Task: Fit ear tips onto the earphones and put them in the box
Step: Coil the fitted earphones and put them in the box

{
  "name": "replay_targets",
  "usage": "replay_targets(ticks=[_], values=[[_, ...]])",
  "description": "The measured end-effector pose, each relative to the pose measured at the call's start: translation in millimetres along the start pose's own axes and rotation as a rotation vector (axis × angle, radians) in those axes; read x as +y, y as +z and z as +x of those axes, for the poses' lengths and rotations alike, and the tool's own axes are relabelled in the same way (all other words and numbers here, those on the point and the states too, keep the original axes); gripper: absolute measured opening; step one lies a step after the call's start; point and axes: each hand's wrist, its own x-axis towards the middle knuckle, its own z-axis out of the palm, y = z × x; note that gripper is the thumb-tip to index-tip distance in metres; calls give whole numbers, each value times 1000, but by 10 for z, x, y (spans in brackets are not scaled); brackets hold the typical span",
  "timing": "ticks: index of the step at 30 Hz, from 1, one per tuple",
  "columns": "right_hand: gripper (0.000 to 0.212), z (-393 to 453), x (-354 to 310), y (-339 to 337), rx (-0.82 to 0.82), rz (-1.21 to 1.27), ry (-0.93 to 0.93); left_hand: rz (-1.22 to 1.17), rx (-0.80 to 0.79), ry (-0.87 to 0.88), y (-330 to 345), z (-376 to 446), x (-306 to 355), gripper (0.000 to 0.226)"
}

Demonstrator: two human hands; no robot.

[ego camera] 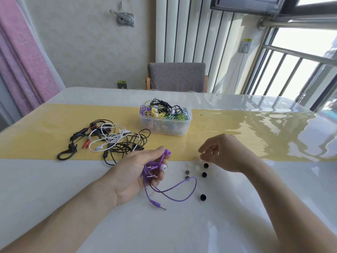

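My left hand (135, 172) grips the purple earphones (160, 166); my right hand (225, 152) hovers above the black ear tips (204, 174), fingers loosely curled, holding nothing I can see.

A grey upholstered chair (177, 77) with wooden arms stands behind the far edge of the table (182, 230), at the frame's centre. Behind it rises a white ribbed radiator (191, 30). On the wall at upper centre-left hangs a metal crank fitting (125, 19). A pink curtain (23, 57) fills the left edge. At the right, a wall socket (244, 46) with a white cord sits beside the barred window (295, 70). A yellow runner (45, 130) crosses the table under a clear cover.
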Motion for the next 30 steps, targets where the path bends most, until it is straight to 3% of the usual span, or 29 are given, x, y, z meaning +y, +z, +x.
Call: replay_targets(ticks=[3, 6, 8, 12, 16, 22, 30], values=[[8, 0, 6, 31, -50, -44, -11, 6, 17, 42, 0, 4, -8, 30], [8, -16, -32, 14, 65, 36, -53, 15, 14, 74, 5, -9, -9, 29], [3, -58, -131, -23, 117, 245, -122, 20, 11, 98, 11, -14, -12, 30], [7, -228, -442, -15, -45, 717, -225, 71, 24, 181, 31, -13, -44, 31], [7, -273, -549, 107, -95, 818, -282, 132, 17, 260, 25, -16, -77, 33], [8, -283, -562, 130, -95, 940, -243, 200, 8, 335, -5, -18, -78, 16], [12, -258, -544, 132, -174, 1060, -158, 186, -11, 332, -29, -6, -96, 28]])
